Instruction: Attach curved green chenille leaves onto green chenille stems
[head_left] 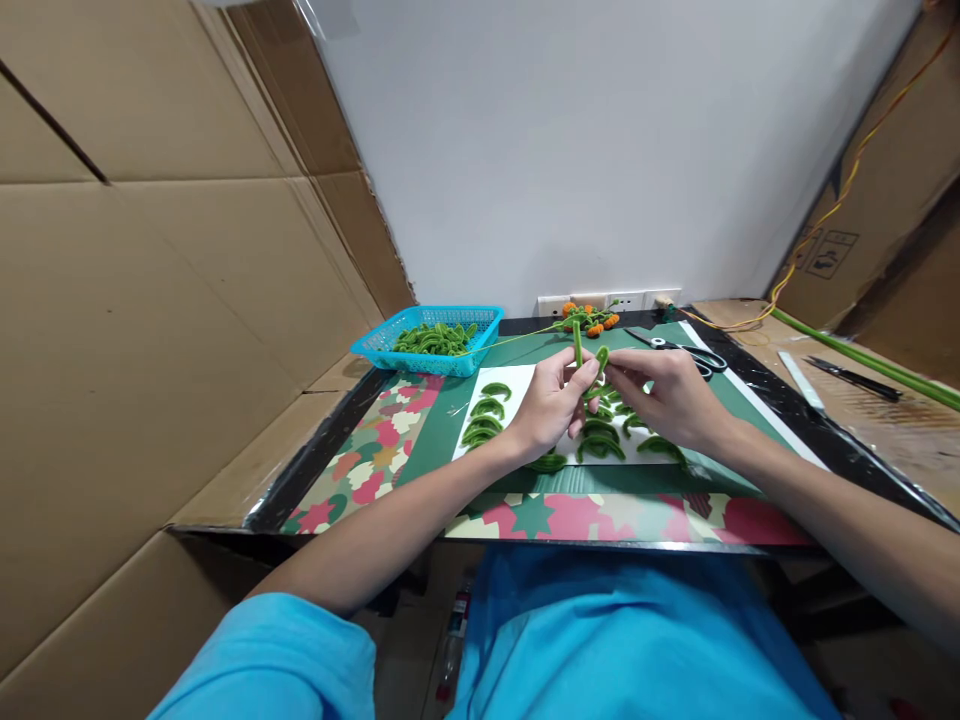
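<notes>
Above the table's middle, my left hand (551,402) is closed around a green pipe cleaner (577,343), one end of which sticks up past the fingers. My right hand (670,393) meets it, thumb and fingers pinched at a bent green loop (602,357) beside the upright end. Whether the loop belongs to the same pipe cleaner I cannot tell. Beneath both hands lies a white sheet (517,385) with several curved green pipe cleaner pieces (487,408) laid out on it; the hands cover some of them.
A blue plastic basket (487,340) of green pieces (433,340) stands at the back left. Orange and green pipe cleaner flowers (592,320) lie behind my hands. To the right are black-handled scissors (705,362), a white-handled blade (801,383) and dark tweezers (855,378). Cardboard walls (187,250) flank the table.
</notes>
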